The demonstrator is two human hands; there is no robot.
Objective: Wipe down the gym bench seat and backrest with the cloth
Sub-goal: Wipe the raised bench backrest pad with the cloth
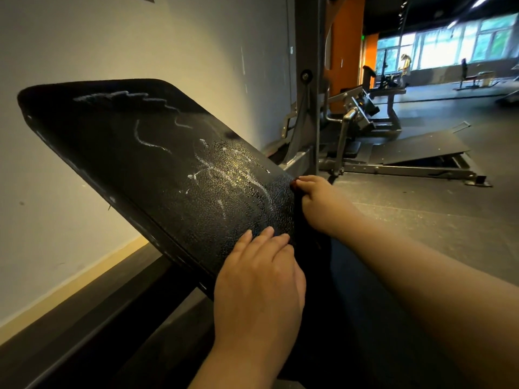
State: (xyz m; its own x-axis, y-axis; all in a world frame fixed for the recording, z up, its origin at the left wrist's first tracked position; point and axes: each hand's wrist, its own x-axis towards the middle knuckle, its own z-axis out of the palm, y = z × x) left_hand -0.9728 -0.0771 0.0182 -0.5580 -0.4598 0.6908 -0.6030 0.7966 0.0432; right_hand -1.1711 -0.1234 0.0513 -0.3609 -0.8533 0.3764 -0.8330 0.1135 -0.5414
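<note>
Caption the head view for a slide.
Left hand rests on streaked bench pad; right hand grips dark cloth at its edge.

Backrest pad [126,153]: black, with a fine pebbled grain. White streaks and smears run across its surface, with yellowish glints at the middle.
Cloth [307,220]: dark, near black; no pattern can be made out.
Wall [84,37]: off-white, plain, with a pale yellow band [70,279] along its base.
Machine frame [306,37]: grey.
Pillar [346,51]: orange.
Floor [421,220]: dark grey, lightly speckled.
</note>
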